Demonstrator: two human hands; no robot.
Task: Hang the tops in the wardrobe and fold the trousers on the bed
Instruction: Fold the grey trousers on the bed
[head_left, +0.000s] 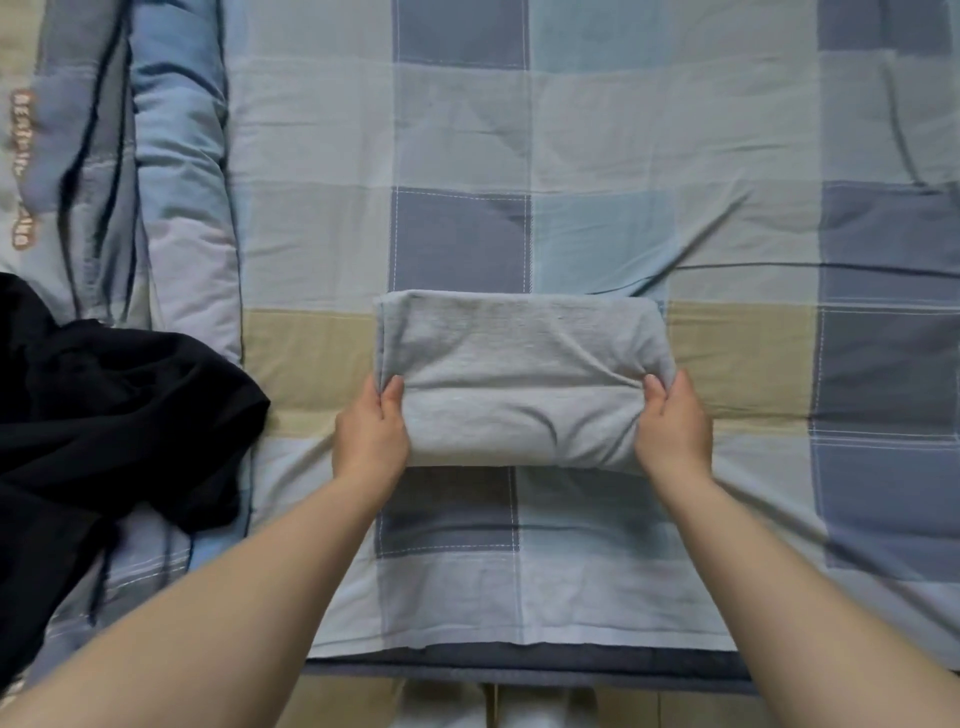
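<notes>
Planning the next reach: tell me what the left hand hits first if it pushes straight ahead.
The left hand already pinches the folded grey trousers; straight ahead it likely meets only the checked bedspread, though depth is unclear.

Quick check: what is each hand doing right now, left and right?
Left hand: closed, pinching the left end of the folded grey trousers.
Right hand: closed, pinching the right end of the same trousers.
</notes>
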